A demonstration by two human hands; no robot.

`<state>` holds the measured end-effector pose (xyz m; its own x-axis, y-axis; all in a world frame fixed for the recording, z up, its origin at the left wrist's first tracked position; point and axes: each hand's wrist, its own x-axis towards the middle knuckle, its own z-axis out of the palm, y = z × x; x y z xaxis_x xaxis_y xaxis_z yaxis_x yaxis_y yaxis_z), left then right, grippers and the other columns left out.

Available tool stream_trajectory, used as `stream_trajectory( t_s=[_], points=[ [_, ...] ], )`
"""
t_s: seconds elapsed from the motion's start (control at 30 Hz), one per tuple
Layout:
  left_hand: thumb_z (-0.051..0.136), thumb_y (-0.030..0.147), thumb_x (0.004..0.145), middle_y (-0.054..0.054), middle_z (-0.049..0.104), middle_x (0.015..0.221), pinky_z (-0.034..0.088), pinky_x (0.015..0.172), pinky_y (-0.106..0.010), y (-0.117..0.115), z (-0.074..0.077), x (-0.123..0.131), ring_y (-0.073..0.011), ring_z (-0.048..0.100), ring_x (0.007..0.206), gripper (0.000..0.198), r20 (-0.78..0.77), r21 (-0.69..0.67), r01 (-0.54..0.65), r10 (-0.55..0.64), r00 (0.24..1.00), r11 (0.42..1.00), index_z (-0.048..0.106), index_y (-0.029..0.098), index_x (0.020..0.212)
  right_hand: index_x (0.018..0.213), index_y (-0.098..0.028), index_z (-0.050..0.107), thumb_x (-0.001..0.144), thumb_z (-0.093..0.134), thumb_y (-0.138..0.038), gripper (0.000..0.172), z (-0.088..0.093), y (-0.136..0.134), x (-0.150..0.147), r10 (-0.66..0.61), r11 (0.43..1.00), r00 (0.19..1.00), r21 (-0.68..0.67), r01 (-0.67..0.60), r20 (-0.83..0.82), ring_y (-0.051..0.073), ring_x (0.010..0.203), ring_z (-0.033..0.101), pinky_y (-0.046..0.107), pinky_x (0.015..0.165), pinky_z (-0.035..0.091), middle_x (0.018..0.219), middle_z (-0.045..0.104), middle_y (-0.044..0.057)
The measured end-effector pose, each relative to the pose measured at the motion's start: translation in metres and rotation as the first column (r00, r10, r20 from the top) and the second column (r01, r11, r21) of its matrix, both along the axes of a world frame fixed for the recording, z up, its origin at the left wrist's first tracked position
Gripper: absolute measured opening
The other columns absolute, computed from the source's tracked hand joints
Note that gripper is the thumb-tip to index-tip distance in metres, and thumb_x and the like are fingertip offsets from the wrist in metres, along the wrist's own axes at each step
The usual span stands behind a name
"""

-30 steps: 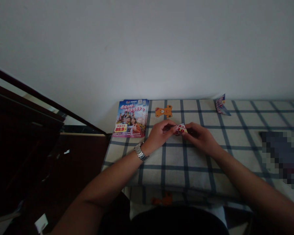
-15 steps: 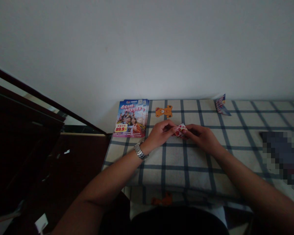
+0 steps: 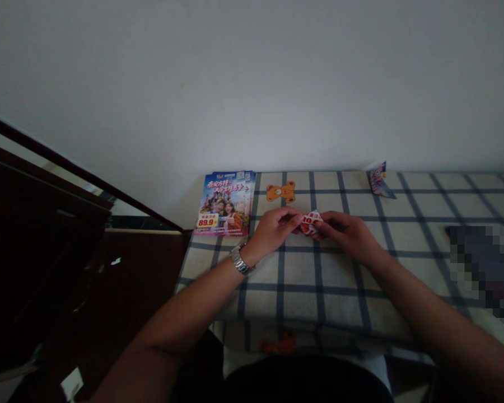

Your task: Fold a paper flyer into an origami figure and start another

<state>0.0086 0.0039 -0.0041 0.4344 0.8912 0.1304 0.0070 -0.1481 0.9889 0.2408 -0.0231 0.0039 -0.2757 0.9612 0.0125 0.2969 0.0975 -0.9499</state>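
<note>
Between my hands, just above the checked tablecloth (image 3: 298, 263), is a small folded paper (image 3: 312, 219), white with red print and part of a number showing. My left hand (image 3: 277, 226) pinches its left edge between thumb and fingers; a metal watch (image 3: 240, 260) sits on that wrist. From the other side, my right hand (image 3: 346, 232) grips the paper with its thumb on top and the fingers curled beneath. The fingers cover much of the paper, so its full shape is hidden.
A stack of printed flyers (image 3: 224, 204) lies at the table's left back corner. Near the wall (image 3: 277, 84), a folded flyer (image 3: 380, 182) stands at the back right. A dark blurred-out object (image 3: 489, 271) lies at the right.
The folded paper has turned or opened slightly, so more of its red number shows. Both hands keep their hold in nearly the same place.
</note>
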Motion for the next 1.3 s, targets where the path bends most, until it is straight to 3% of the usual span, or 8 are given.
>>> stream_trajectory(
  t_s=[0.37,0.57,0.77,1.07,1.3],
  points=[
    [0.073,0.046,0.097,-0.006,0.077,0.09,0.064,0.072,-0.026,-0.001,-0.0034,0.0002,-0.0137,0.074,0.074,0.031,0.035,0.018,0.0,-0.001,0.999,1.0,0.073,0.015,0.103,0.11,-0.023,0.078,0.095,0.072,-0.055,0.036,-0.0006,-0.0004,-0.0012,0.047,0.997,0.995,-0.056,-0.052,-0.088,0.02,0.08,0.077,0.033,0.078,0.063,0.097,0.082,0.005],
    [0.068,0.032,0.098,-0.002,0.072,0.087,0.055,0.07,-0.022,-0.0039,0.0019,0.0001,-0.0119,0.068,0.076,0.015,-0.133,0.231,-0.035,0.068,0.989,0.972,0.07,0.017,0.095,0.107,-0.023,0.078,0.098,0.068,-0.055,0.035,-0.0027,-0.0013,-0.0012,0.087,0.996,0.996,-0.029,-0.088,-0.017,0.02,0.081,0.076,0.033,0.077,0.062,0.097,0.081,0.005],
    [0.063,0.033,0.103,-0.004,0.075,0.094,0.054,0.076,-0.026,-0.0056,0.0043,0.0009,-0.0148,0.069,0.083,0.018,-0.227,0.321,-0.017,0.094,0.969,0.947,0.073,0.018,0.1,0.103,-0.023,0.078,0.099,0.066,-0.057,0.036,-0.0031,-0.0019,-0.0016,0.101,0.994,0.994,-0.045,-0.1,0.028,0.022,0.081,0.075,0.035,0.075,0.061,0.094,0.081,0.005],
    [0.064,0.036,0.103,-0.003,0.075,0.091,0.052,0.072,-0.024,-0.0043,0.0023,-0.0007,-0.0136,0.069,0.079,0.02,-0.215,0.269,0.012,0.048,0.975,0.963,0.072,0.018,0.096,0.099,-0.022,0.077,0.095,0.07,-0.06,0.038,-0.0004,-0.0046,-0.0045,0.1,0.987,0.993,-0.116,-0.107,-0.07,0.022,0.08,0.076,0.033,0.073,0.063,0.092,0.081,0.006],
    [0.064,0.036,0.103,-0.002,0.073,0.086,0.052,0.071,-0.023,-0.0063,0.0044,0.0009,-0.0123,0.068,0.075,0.021,-0.183,0.251,0.051,-0.005,0.983,0.967,0.071,0.019,0.094,0.102,-0.024,0.067,0.094,0.07,-0.062,0.038,-0.0038,-0.0054,-0.0061,0.024,0.992,0.994,-0.121,-0.037,-0.105,0.02,0.066,0.074,0.033,0.061,0.063,0.084,0.078,0.003]
  ],
)
